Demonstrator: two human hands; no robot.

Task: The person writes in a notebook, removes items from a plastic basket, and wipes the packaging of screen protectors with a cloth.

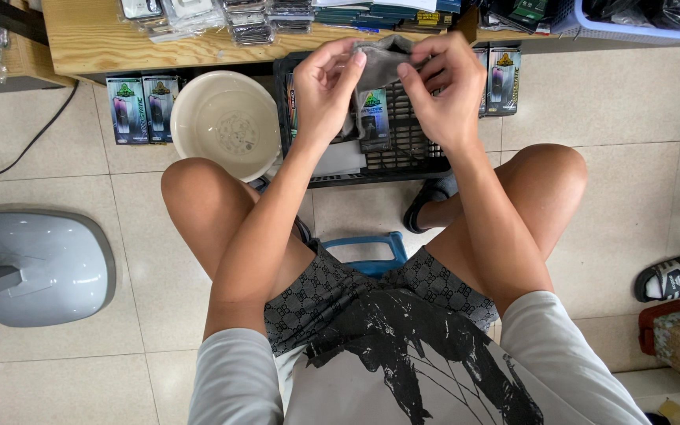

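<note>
— What's nearest?
— Bare knees, a blue stool (367, 250) between them.
— And the hands?
— Left hand (326, 88) and right hand (444, 86) each pinch a grey cloth (379, 63) between thumb and fingers, raised over a black crate (403, 149).
— Beyond?
— A cream basin (222, 122), boxes (142, 109), a wooden shelf (88, 39).

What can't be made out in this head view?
- Grey cloth: held between left hand and right hand; the fingers cover its edges, so full shape is unclear.
- Black crate: contents mostly hidden behind hands and cloth.
- Blue stool: only its front shows between the legs.
- Stacked packets on the wooden shelf: cut off by the top edge.
- Sandalled foot: its owner lies beyond the right edge.
</note>
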